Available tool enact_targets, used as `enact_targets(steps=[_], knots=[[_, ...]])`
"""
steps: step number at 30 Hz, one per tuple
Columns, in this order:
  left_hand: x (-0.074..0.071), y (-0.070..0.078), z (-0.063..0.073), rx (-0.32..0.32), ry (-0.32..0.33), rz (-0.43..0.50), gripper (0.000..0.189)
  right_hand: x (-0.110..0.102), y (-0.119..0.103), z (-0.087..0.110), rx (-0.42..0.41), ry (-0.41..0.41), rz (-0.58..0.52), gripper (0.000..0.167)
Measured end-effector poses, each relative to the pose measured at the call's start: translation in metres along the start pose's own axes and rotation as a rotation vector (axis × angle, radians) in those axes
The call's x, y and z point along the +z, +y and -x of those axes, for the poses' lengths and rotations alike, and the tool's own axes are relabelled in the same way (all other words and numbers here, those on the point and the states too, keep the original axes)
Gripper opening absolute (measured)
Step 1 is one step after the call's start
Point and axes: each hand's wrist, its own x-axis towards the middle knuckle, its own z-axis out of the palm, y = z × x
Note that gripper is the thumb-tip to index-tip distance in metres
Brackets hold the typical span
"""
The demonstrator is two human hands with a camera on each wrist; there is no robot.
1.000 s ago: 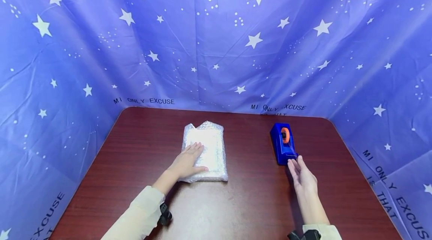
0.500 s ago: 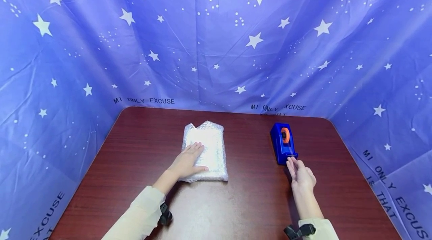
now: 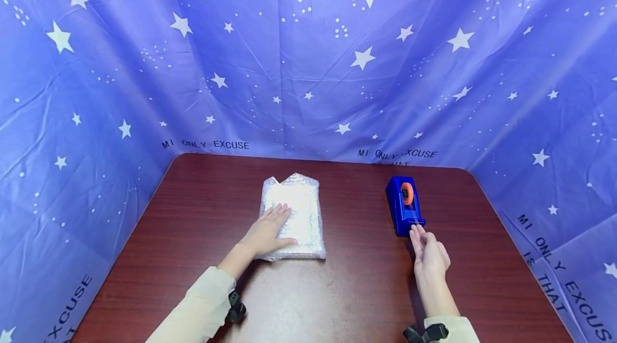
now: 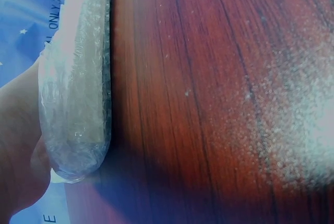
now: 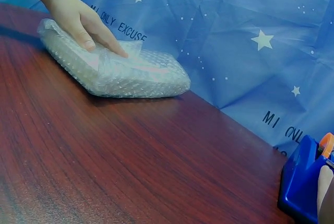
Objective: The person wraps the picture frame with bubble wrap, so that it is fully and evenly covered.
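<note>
A flat parcel in bubble wrap (image 3: 306, 220) lies on the table, its wrap rising in two uneven points at the far end. My left hand (image 3: 270, 230) rests flat on its left side, fingers spread and thumb out across the near part. To the right stands a blue tape dispenser (image 3: 397, 209) holding an orange-cored tape roll (image 3: 407, 193). My right hand (image 3: 430, 260) is at the dispenser's near end, palm turned partly up, its fingertips together at the cutter edge where they pinch the tape's end. The strip itself hardly shows.
The dark red wooden table (image 3: 356, 289) has rounded far corners. A blue curtain (image 3: 308, 53) with white stars encloses it at the back and on both sides. Black straps with small devices circle both wrists.
My right hand has turned and brought its fingertips together at the dispenser's front, shifting slightly left. My left hand, the parcel and the dispenser have stayed in place.
</note>
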Motion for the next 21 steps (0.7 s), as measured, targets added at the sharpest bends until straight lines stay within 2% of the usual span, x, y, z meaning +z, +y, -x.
enact_targets(steps=[3,8,12,14,18,21], knots=[[0.0,0.0,0.0,0.002,0.005,0.001,0.086,-0.003,0.001,-0.002,-0.009,0.031,0.036,0.032],[0.001,0.0,0.0,0.004,0.009,0.004,0.086,-0.007,0.003,-0.006,-0.054,0.131,0.14,0.025],[0.001,0.0,0.0,0.005,0.017,0.001,0.086,-0.008,0.003,-0.006,-0.056,0.16,0.179,0.028],[0.002,-0.001,0.0,0.009,0.023,0.006,0.085,-0.008,0.002,-0.005,-0.042,0.158,0.196,0.03],[0.002,0.0,0.0,0.011,0.021,0.011,0.085,-0.009,0.0,0.0,-0.011,0.112,0.242,0.012],[0.003,-0.001,0.0,0.01,0.02,0.002,0.085,-0.01,-0.003,0.004,0.01,0.06,0.309,0.02]])
